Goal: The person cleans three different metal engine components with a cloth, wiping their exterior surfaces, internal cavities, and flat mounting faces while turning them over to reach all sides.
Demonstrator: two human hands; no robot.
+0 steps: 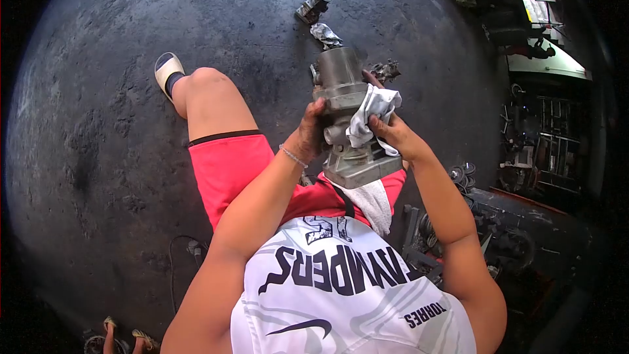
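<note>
A grey cast-metal housing (pixel 341 75) with a round cylindrical top, a side port and a flat, wide base is held up in front of my lap. My left hand (pixel 309 130) is closed on its left side, thumb against the metal. On the right side, my right hand (pixel 396 135) grips a white rag (pixel 373 115), pressing it to the housing. Some of my right fingers are hidden behind the rag and the metal. A grey towel (pixel 367 203) lies over my lap below the base.
On the dark floor (pixel 118 92) beyond the housing lie a small metal part (pixel 314 8), a crumpled cloth (pixel 325 35) and a dirty part (pixel 386 70). Machine parts and a rack (pixel 557 141) stand at right. Another person's feet (pixel 141 337) show at lower left, near a cable (pixel 172 269).
</note>
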